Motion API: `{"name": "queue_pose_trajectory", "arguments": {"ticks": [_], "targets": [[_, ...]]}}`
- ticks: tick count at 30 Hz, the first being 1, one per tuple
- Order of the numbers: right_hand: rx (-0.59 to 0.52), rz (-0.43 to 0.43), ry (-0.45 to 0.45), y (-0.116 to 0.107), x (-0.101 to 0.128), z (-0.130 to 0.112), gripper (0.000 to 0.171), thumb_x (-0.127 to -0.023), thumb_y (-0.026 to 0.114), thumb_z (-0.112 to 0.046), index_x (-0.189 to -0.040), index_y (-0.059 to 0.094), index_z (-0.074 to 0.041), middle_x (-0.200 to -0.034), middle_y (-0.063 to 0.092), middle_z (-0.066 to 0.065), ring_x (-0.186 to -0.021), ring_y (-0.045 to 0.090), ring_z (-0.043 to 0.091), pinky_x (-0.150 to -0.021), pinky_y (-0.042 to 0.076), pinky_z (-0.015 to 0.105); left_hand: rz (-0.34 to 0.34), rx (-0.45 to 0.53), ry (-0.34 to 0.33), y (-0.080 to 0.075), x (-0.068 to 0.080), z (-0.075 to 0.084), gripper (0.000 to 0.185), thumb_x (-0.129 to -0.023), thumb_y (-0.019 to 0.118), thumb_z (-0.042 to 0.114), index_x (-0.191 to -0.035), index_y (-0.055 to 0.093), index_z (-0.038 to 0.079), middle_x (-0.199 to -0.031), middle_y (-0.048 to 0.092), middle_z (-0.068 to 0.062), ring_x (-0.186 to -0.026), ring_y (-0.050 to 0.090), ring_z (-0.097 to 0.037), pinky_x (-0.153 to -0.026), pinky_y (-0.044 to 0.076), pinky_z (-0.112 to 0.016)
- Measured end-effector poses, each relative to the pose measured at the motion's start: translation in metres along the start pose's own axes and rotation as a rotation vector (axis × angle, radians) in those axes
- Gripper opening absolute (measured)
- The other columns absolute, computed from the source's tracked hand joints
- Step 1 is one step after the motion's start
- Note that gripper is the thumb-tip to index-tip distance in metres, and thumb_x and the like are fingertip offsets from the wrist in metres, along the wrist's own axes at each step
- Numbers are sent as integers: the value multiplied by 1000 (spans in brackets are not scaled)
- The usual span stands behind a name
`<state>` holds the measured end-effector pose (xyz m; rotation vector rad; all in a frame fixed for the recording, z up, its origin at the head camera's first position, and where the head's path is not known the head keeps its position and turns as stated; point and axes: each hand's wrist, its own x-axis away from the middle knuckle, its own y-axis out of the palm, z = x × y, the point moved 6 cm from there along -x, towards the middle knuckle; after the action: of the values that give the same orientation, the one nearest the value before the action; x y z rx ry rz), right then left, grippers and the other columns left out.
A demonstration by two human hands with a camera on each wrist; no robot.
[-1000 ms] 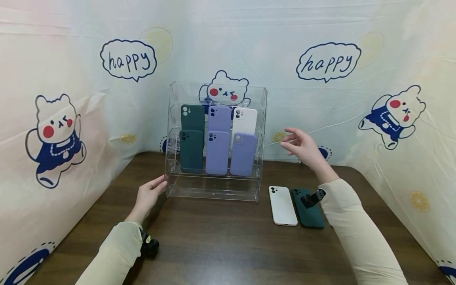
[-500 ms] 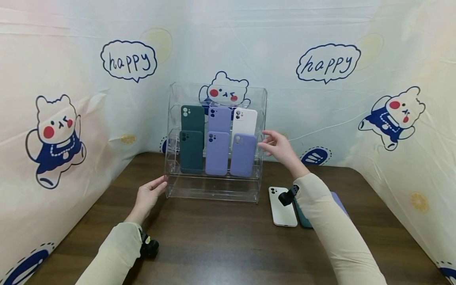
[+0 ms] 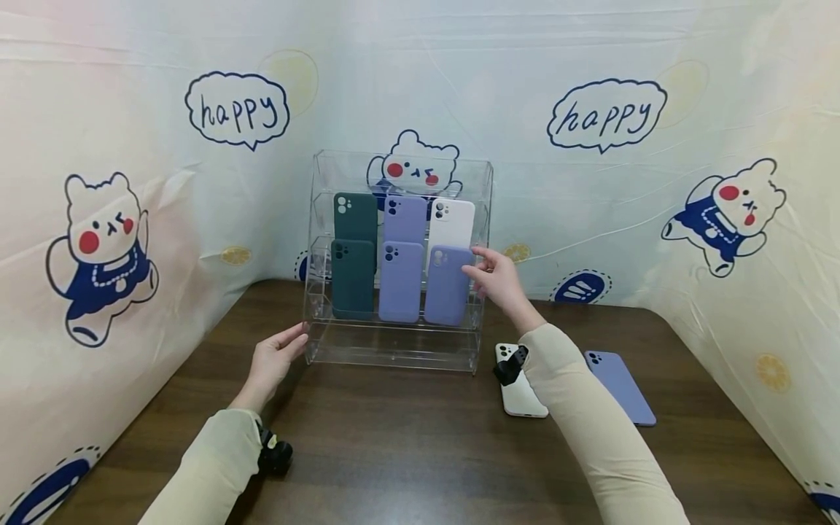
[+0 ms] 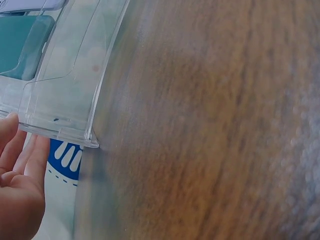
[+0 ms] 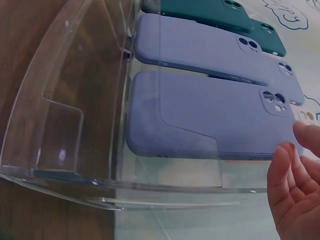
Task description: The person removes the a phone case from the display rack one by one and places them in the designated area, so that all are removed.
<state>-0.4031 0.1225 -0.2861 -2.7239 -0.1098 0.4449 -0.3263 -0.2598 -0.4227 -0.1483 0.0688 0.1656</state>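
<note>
A clear acrylic tiered stand (image 3: 394,350) stands mid-table. Its upper row holds a dark green case (image 3: 355,213), a purple case (image 3: 405,217) and a white case (image 3: 453,219). The row below holds a dark green case (image 3: 352,281), a purple case (image 3: 400,284) and another purple case (image 3: 448,288). My right hand (image 3: 477,264) is at the stand's right side, its loosely straight fingers (image 5: 290,175) by the upper corner of that right purple case (image 5: 210,115). My left hand (image 3: 289,344) rests with straight fingers (image 4: 20,160) against the stand's lower left corner (image 4: 65,100).
On the brown table, right of the stand, lie a white case (image 3: 523,399) and a purple case (image 3: 620,386); my right sleeve (image 3: 584,423) crosses between them. Printed curtain walls (image 3: 590,182) close in the back and both sides.
My right hand moved left from the air beside the stand to its right side. The sleeve now hides the dark green case on the table and uncovers a purple one. The left hand stayed.
</note>
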Motion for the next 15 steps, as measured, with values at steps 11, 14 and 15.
{"name": "queue_pose_trajectory", "arguments": {"ticks": [11,14,15], "targets": [[-32,79,-67,5,6,-4,36,-87,63,-4,-123,56,-3,-97,55,16,-80,59,27,-60,56,40,-3,20,14,1,-2,0,44,-94,54,15,-133,44,-4,-136,41,-18,-118,47,-26,-86,45,-20],[-33,75,-76,8,7,-5,37,-86,63,-2,-122,55,-2,-103,57,19,-84,61,30,-62,56,40,-6,28,6,0,-2,-1,45,-94,54,15,-133,43,-4,-137,40,-18,-119,45,-29,-87,44,-21],[-31,72,-76,9,7,-4,37,-86,63,-2,-122,55,-2,-105,58,19,-85,61,30,-62,56,40,-6,26,1,0,-2,-2,46,-94,54,16,-134,43,-4,-137,40,-18,-120,45,-29,-87,44,-21]]}}
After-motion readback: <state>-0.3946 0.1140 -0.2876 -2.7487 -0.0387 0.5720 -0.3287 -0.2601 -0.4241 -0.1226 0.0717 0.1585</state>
